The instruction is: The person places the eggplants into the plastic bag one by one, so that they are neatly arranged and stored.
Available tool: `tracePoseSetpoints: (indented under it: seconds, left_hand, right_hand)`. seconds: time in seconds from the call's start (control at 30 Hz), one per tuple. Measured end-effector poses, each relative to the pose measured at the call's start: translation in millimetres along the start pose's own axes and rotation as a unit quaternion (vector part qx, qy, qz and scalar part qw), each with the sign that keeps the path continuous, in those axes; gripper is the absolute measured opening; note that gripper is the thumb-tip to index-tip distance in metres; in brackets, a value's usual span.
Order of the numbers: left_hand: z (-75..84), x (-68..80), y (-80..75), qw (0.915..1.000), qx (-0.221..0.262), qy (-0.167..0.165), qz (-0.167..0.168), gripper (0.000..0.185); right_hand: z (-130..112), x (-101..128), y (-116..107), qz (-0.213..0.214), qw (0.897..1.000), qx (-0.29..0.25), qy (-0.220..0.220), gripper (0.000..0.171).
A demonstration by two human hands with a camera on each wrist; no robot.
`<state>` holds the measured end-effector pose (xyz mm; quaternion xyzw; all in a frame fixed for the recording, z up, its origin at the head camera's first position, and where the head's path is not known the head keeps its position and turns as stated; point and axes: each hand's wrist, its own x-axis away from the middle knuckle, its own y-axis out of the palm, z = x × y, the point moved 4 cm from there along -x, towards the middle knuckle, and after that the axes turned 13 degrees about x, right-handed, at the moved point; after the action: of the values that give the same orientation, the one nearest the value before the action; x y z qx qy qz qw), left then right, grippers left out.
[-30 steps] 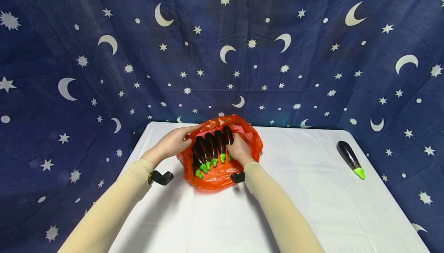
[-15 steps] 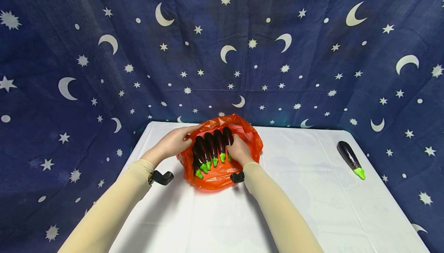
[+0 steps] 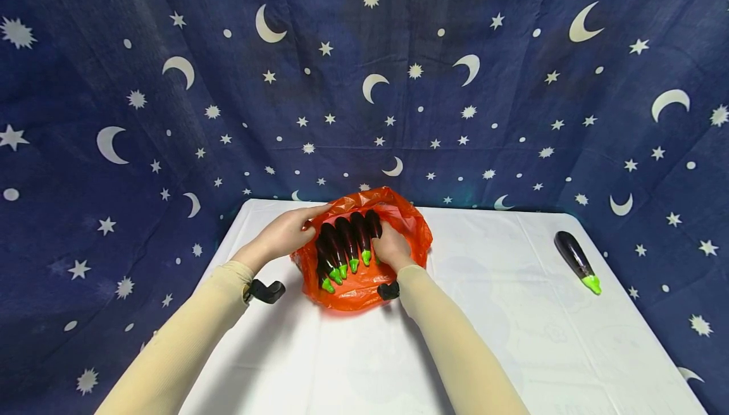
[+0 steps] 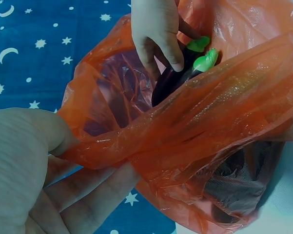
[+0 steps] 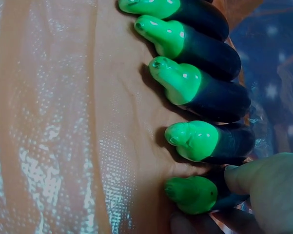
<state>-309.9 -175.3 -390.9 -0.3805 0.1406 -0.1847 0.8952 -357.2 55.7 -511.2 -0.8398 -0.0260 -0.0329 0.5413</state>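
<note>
An orange-red plastic bag (image 3: 421, 228) lies with its mouth spread toward me, several dark purple eggplants (image 3: 345, 236) in a row inside it. My left hand (image 3: 285, 233) pinches the bag's left rim between thumb and fingers, as the left wrist view confirms. Inside the bag, my right hand (image 3: 393, 247) grips the rightmost eggplant (image 3: 373, 222), thumb on one side and fingers on the other. That eggplant's green stem cap (image 5: 192, 194) points toward me, in line with the others. Part of its body is hidden by the hand.
A single eggplant (image 3: 575, 262) lies at the far right of the white-covered table (image 3: 512, 314), stem toward me. Behind the table hangs a dark blue cloth (image 3: 319, 99) printed with moons and stars.
My right hand, holding the rightmost eggplant, has shifted very slightly toward me. The left hand and the bag have stayed in place.
</note>
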Motion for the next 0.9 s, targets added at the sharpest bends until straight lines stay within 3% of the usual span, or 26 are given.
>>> tracePoseSetpoints:
  seconds: [0.6,0.9]
  left_hand:
    - [0.7,-0.6,0.6,1.0000,0.003,0.004,-0.005,0.062]
    - [2.8,0.3,1.0,0.9999,0.007,0.000,-0.008,0.062]
  right_hand:
    - [2.7,-0.6,-0.1,-0.006,1.000,0.007,0.011,0.046]
    - [3.3,4.9,-6.7,0.010,1.000,0.006,-0.026,0.050]
